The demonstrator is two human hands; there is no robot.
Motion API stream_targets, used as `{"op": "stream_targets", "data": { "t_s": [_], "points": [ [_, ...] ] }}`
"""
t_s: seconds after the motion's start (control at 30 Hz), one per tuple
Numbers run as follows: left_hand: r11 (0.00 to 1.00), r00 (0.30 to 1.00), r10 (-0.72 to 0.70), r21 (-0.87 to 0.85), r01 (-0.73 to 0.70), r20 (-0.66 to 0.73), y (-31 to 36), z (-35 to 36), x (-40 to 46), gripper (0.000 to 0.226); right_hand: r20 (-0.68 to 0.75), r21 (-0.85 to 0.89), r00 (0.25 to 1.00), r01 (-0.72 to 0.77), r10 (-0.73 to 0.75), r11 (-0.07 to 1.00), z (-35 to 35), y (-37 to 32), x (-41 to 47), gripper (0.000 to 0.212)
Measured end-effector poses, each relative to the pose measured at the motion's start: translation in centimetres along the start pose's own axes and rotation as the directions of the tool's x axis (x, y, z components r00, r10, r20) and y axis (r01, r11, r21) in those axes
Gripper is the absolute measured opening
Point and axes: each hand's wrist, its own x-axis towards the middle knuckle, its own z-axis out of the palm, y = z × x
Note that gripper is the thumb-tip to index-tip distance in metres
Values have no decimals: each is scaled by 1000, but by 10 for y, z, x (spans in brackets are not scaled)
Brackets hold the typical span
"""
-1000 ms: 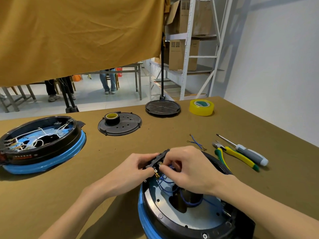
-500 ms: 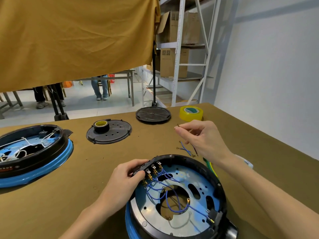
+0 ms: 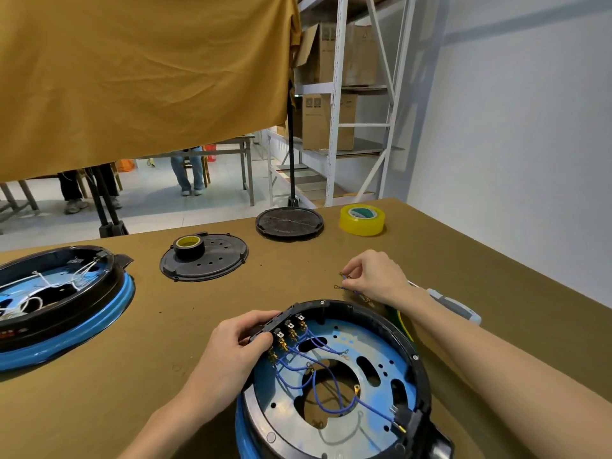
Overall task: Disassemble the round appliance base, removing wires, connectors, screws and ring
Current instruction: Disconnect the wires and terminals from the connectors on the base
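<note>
Beyond the base, another wire goes down

My right hand (image 3: 374, 276) has carried a freed blue wire (image 3: 344, 288) off the terminal block (image 3: 284, 326) and pinches it at the tabletop pile. My left hand (image 3: 241, 342) grips the block on the round appliance base (image 3: 331, 392); several wires remain attached

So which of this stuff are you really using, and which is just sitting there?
In use:
base
connector block, in the left hand
blue wires in the base
pulled wire, under the right hand

Just lying about:
yellow tape
black tape on a lid
second base
round stand foot
</note>
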Motion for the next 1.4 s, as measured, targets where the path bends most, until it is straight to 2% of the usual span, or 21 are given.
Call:
{"op": "stream_targets", "data": {
  "t_s": [0.17, 0.27, 0.37, 0.43, 0.63, 0.8, 0.93, 1.03, 1.17, 1.33, 1.4],
  "points": [
    [1000, 1000, 7, 5, -7, -4, -1, 0, 1, 36, -29, 57, 1000, 9, -8, 998, -3, 1, -6, 21],
    [1000, 1000, 8, -8, -8, 2, -2, 1, 2, 35, -100, 44, 992, -67, 71, 997, -11, 8, -9, 22],
    [1000, 1000, 11, -6, -11, 1, -3, 1, 2, 36, 32, -117, 989, -137, 141, 984, -9, 14, -12, 18],
    [1000, 1000, 13, -16, -13, 3, -3, 1, 2, 37, 95, -147, 985, -128, 143, 981, -1, 15, -12, 12],
    [1000, 1000, 11, -24, -10, 19, -2, 1, 1, 35, 54, -75, 987, -144, 148, 987, 2, 12, -6, 11],
    [1000, 1000, -2, -19, 2, 7, -1, 1, 1, 34, -68, 22, 996, -47, 49, 999, -9, -1, -29, 15],
    [1000, 1000, -6, -27, 6, 8, 0, 1, 0, 33, -90, 154, 989, 130, -117, 980, -14, -28, -65, 12],
    [999, 1000, -5, -38, 6, 15, 0, 1, 0, 31, -41, 67, 964, 267, -264, 961, -7, -47, -89, 17],
    [1000, 999, -20, -15, 20, 31, 4, 0, -1, 32, 53, -46, 959, 282, -279, 958, -2, -48, -92, 25],
    [984, 999, -35, 172, 36, -8, 9, -7, 2, 23, 101, 24, 921, 376, -377, 926, -4, -51, -77, 30],
    [972, 998, -49, 227, 55, -31, 11, -8, 4, 21, 63, 96, 904, 415, -422, 905, -5, -57, -73, 27]
  ]
}}
